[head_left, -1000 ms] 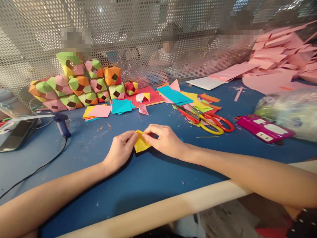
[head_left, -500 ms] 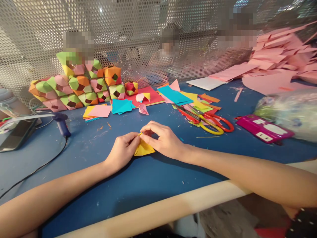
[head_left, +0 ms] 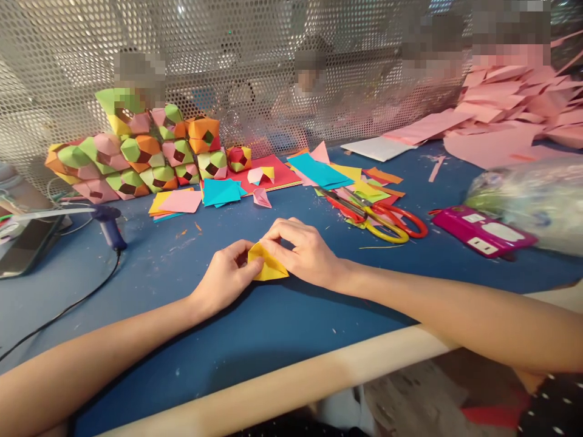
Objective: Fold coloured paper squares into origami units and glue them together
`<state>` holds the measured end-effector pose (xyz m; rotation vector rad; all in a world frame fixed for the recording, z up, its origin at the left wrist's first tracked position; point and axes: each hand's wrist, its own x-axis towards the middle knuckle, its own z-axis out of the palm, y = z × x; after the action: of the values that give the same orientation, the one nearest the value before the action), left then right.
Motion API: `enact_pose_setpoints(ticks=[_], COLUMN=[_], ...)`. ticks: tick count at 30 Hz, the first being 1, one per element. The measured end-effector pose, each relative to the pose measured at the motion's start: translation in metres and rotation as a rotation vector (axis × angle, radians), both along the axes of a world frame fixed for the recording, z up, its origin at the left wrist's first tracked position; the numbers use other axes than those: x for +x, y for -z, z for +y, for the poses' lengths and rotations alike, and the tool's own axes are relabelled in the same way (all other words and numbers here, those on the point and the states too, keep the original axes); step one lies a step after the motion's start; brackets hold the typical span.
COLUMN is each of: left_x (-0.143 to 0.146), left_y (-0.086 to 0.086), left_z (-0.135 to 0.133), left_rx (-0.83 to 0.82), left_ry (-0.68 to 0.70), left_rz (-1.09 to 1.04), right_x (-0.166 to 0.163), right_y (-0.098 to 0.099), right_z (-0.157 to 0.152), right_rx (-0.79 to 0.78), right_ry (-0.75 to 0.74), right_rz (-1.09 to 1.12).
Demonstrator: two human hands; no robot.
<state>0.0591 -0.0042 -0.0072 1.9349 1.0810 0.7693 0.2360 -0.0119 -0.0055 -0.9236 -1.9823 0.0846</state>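
A small folded piece of yellow paper (head_left: 269,269) is held between my two hands, just above or on the blue table (head_left: 291,321). My left hand (head_left: 226,272) pinches its left side, the thumb lying across the front. On the upper right edge, my right hand (head_left: 306,250) grips it between thumb and fingers; the fingertips behind the paper are hidden. Beyond the hands lie a small folded pink piece (head_left: 261,198), a stack of blue squares (head_left: 221,192) and a stack of pink and yellow squares (head_left: 180,201).
Folded-paper balls (head_left: 142,150) are piled at the back left, near a glue gun (head_left: 108,226) with its cord. Scissors (head_left: 387,226) lie on paper scraps at right, beside a magenta power strip (head_left: 483,232) and a plastic bag (head_left: 531,206). Pink paper (head_left: 514,97) heaps against the mesh.
The yellow paper has turned so more of its face shows. My left thumb has moved from the top point down onto its front; my right fingers have shifted along its upper edge.
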Motion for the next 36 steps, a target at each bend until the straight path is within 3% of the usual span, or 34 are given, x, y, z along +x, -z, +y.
enact_pose_setpoints(ticks=[7,12,22,36], left_x=[-0.002,-0.003,-0.001,-0.003], left_y=[0.003,0.006,-0.004,-0.002], left_z=[0.007,0.01,0.004,0.005], left_rx=[-0.015,-0.035,-0.062,-0.02], left_ry=[-0.111,-0.175,-0.03,-0.036], left_rz=[-0.052,-0.097,-0.166,-0.116], right_x=[-0.002,-0.002,-0.002,-0.002], right_y=[0.002,0.006,0.009,0.009], right_z=[-0.003,0.001,0.006,0.004], right_rx=[-0.01,-0.099,-0.059,-0.035], right_ry=[-0.1,-0.051,0.01,-0.003], right_rz=[-0.039,0.028,0.019,-0.046])
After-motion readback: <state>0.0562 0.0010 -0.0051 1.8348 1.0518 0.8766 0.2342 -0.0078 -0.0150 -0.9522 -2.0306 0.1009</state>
